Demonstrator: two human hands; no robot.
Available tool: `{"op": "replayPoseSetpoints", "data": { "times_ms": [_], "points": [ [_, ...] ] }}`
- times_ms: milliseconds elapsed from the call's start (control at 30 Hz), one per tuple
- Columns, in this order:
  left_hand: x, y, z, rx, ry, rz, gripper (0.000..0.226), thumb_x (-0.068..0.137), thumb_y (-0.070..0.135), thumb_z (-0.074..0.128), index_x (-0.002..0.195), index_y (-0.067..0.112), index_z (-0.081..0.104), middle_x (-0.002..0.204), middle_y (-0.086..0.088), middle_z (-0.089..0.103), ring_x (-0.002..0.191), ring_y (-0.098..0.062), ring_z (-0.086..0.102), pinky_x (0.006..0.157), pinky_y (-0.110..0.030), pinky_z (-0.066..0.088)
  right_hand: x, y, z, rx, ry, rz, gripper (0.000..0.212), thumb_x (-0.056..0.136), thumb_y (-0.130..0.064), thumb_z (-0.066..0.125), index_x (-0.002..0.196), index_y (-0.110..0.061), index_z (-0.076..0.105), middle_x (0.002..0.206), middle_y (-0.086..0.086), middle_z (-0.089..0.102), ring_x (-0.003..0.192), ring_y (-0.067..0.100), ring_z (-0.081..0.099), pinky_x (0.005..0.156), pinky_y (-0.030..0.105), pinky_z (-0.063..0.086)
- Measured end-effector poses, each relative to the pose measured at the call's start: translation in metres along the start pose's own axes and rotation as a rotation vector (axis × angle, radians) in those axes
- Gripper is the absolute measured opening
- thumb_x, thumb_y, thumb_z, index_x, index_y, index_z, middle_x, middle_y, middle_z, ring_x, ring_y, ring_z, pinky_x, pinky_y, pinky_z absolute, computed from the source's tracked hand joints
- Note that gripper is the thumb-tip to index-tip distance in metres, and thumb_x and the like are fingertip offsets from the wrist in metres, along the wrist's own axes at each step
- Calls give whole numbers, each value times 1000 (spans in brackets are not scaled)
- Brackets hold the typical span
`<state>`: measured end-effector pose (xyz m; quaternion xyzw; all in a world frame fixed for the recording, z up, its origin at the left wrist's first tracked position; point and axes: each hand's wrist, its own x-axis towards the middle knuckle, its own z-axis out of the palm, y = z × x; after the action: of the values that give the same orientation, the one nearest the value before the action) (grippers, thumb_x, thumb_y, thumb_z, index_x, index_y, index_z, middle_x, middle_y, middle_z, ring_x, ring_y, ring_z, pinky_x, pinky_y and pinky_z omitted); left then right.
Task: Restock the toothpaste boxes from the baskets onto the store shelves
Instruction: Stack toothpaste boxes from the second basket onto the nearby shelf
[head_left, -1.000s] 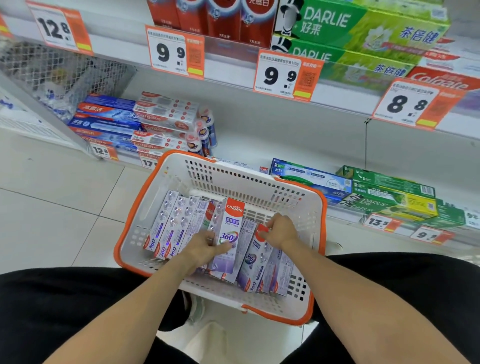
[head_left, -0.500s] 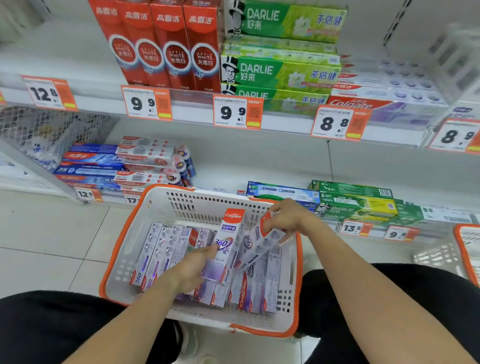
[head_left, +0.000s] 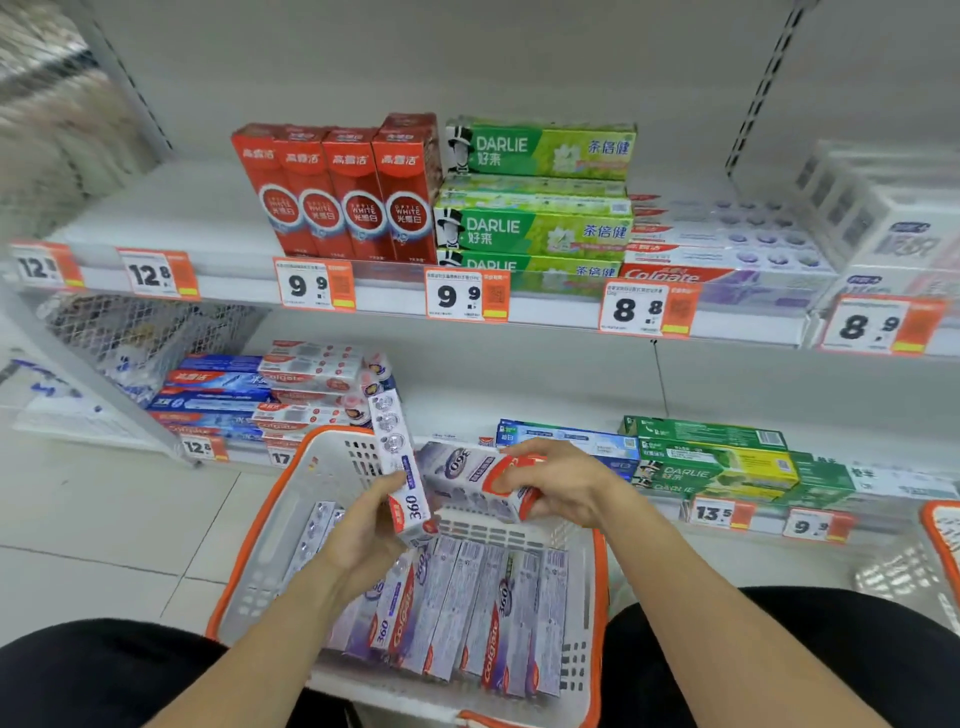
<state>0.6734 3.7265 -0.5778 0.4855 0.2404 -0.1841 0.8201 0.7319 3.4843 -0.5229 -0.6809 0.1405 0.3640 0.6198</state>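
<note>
A white basket with an orange rim (head_left: 249, 564) sits on the floor between my knees and holds several purple Colgate 360 toothpaste boxes (head_left: 467, 618) lying side by side. My left hand (head_left: 363, 535) grips one purple 360 box (head_left: 395, 457) by its lower end, holding it upright above the basket. My right hand (head_left: 561, 486) holds a second 360 box (head_left: 462, 480) by its red end, lying sideways just above the basket's far edge. On the middle shelf, a stack of matching purple Colgate boxes (head_left: 727, 260) lies behind the 8.8 price tag (head_left: 644, 309).
Red Optic White boxes (head_left: 343, 197) and green Darlie boxes (head_left: 535, 208) fill the middle shelf. The bottom shelf carries blue and white boxes (head_left: 260, 395) at left and green Darlie boxes (head_left: 717, 462) at right. A second orange-rimmed basket (head_left: 940, 540) stands at the right edge.
Both hands have lifted their boxes out of the basket and higher. The right-hand box has turned sideways. My view has tilted up, showing more of the middle shelf.
</note>
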Motion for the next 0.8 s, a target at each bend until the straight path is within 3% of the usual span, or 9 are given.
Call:
{"op": "replayPoseSetpoints", "data": {
  "times_ms": [133,233,367,433,500,600,667,733,800],
  "points": [
    [-10,13,4,-54,19,-65,44,76,7,53,119,-1,57,123,-27,62,101,-40,60,68,-44,57,3,11,41,82,-122,4,32,73,10,78,98,-9,70,101,11,78,100,29,74,91,45,59],
    [-22,21,11,-115,9,-88,47,78,4,29,109,4,64,106,-19,71,78,-33,68,65,-37,53,4,13,72,56,-162,-56,40,70,11,77,101,-14,74,100,9,78,95,25,73,89,41,59],
    [-38,56,10,-138,14,66,35,90,25,51,118,11,67,112,-17,73,90,-33,70,81,-46,56,0,-21,98,-78,-85,-287,50,64,12,80,100,-20,69,95,6,77,79,20,72,75,43,61],
    [-42,80,11,-68,49,141,38,93,42,58,118,15,69,116,-16,73,97,-32,70,90,-48,52,-4,-40,107,-145,-69,-439,62,66,8,82,117,-23,65,103,3,75,75,17,70,68,39,63],
    [-41,100,12,6,92,224,43,83,39,69,118,16,69,121,-17,72,96,-30,71,80,-44,57,-7,-54,113,-227,-48,-577,75,70,2,82,135,-28,58,113,0,73,80,15,70,74,33,61],
    [-37,132,5,36,76,274,87,56,39,95,132,13,62,130,-18,66,114,-36,67,81,-48,61,-9,-69,117,-242,-59,-690,80,74,1,82,141,-31,53,122,-6,70,100,10,69,84,16,53],
    [-32,145,-13,32,41,287,104,40,43,101,133,15,62,128,-16,68,117,-37,66,88,-54,58,-5,-75,124,-215,-129,-690,80,76,1,82,142,-33,52,124,-9,70,106,6,68,87,14,51],
    [-23,148,-38,-6,-9,285,94,48,41,99,131,15,63,126,-16,69,115,-36,67,89,-55,57,4,-82,135,-200,-237,-662,77,80,1,81,143,-32,52,126,-9,70,111,6,67,91,20,53],
    [-16,152,-65,-39,-8,259,57,72,30,83,124,13,66,122,-16,71,112,-35,68,89,-52,58,15,-88,156,-186,-342,-620,75,84,1,77,145,-32,49,130,-7,68,116,10,66,93,28,56]
  ]
}}
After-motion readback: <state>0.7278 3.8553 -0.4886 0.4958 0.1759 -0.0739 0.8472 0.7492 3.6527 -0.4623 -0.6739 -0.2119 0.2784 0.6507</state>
